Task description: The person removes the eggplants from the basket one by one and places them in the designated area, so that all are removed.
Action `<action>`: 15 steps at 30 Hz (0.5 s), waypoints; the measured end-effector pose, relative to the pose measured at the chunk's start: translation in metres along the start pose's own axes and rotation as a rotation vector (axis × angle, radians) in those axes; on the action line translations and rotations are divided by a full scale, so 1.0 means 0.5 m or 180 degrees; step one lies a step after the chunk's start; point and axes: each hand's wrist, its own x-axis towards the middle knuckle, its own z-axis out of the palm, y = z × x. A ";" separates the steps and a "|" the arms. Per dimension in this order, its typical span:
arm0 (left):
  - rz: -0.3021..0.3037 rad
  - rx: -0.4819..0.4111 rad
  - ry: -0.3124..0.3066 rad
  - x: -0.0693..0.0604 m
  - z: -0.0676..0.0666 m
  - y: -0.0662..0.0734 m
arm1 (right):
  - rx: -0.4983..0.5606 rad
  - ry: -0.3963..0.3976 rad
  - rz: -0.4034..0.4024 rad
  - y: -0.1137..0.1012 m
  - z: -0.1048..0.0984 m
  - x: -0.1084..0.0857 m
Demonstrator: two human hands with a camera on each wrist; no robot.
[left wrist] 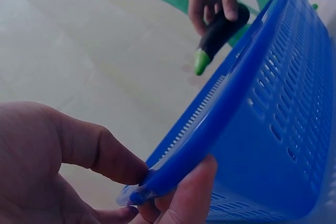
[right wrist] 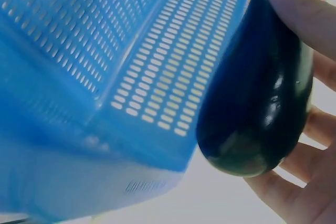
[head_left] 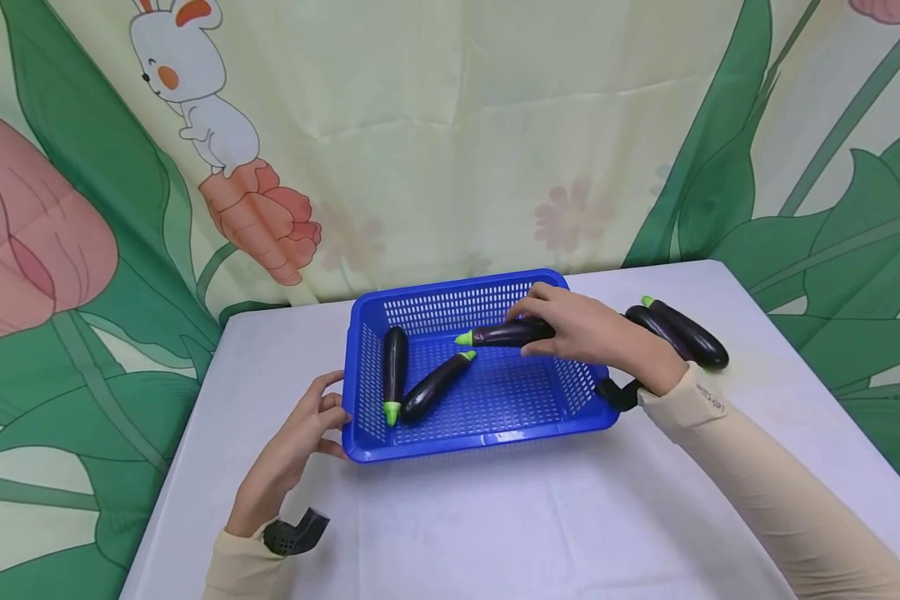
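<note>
In the head view a blue plastic basket (head_left: pixel 495 438) stands on the table, and two eggplants (head_left: pixel 395 367) lie in its left part. My right hand (head_left: pixel 581 325) grips another eggplant (head_left: pixel 506 333) above the basket's right side, its green stem end pointing left. That dark, glossy eggplant (right wrist: pixel 257 87) fills much of the right wrist view, with fingers round it. At the basket's left end my left hand (head_left: pixel 311 429) holds the rim. In the left wrist view the thumb and fingers of the left hand (left wrist: pixel 100 161) pinch the blue rim (left wrist: pixel 210 124).
Two more eggplants (head_left: pixel 682 329) lie on the white-covered table (head_left: pixel 480 525), right of the basket and partly behind the right forearm. A printed curtain (head_left: pixel 420 142) with flowers and a rabbit hangs along the table's back edge. Each wrist carries a small black camera (head_left: pixel 296 532).
</note>
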 end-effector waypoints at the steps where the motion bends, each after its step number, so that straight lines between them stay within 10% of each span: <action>1: -0.0006 0.0001 0.0000 0.000 0.000 0.000 | 0.0048 0.0055 0.0018 0.002 -0.001 -0.007; 15: -0.0028 -0.0055 -0.0034 0.003 -0.002 -0.003 | 0.0277 0.1072 0.0344 0.044 0.012 -0.087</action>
